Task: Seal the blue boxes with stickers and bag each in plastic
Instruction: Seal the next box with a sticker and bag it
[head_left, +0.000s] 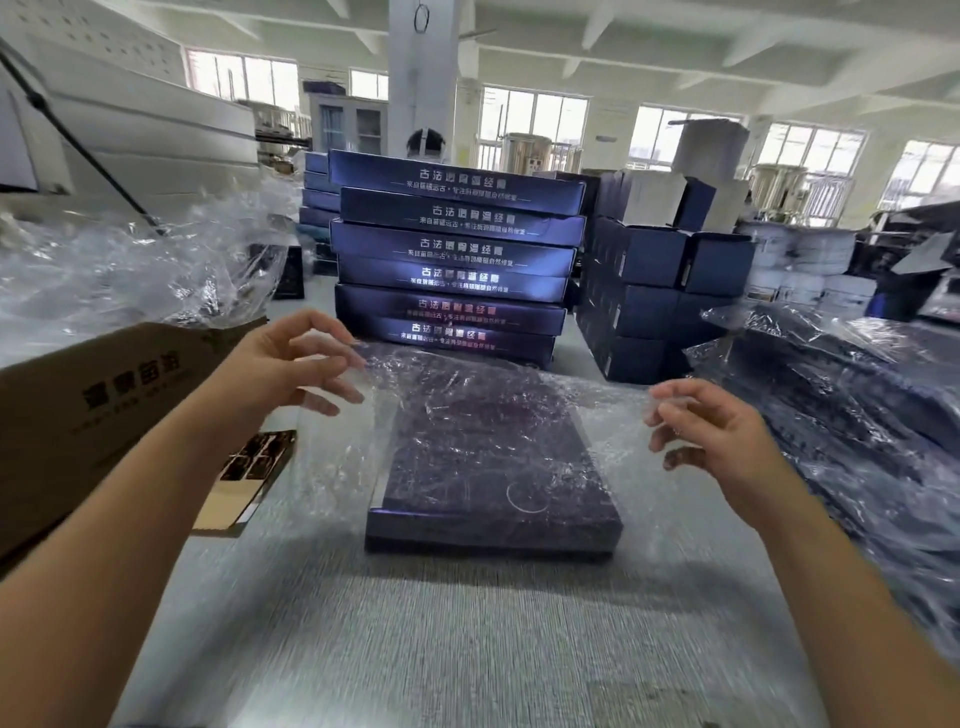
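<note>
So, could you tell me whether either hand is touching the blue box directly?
No, the left hand and right hand each pinch the plastic bag beside the blue box.

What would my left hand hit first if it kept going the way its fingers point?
The plastic bag: the left hand points right, and its fingers are at the bag's edge above the blue box. Depth beyond is unclear.

Flat rectangular dark blue-purple cardboard box (493, 467) is showing a thin white ring outline on its lid. Clear crinkled plastic bag (353, 452) is throwing white glints. Stack of flat blue cardboard boxes (457, 249) is carrying white lettering on blue-to-violet sides. Table top (441, 623) is reading mottled grey. Brown corrugated carton (104, 405) is showing dark print.
</note>
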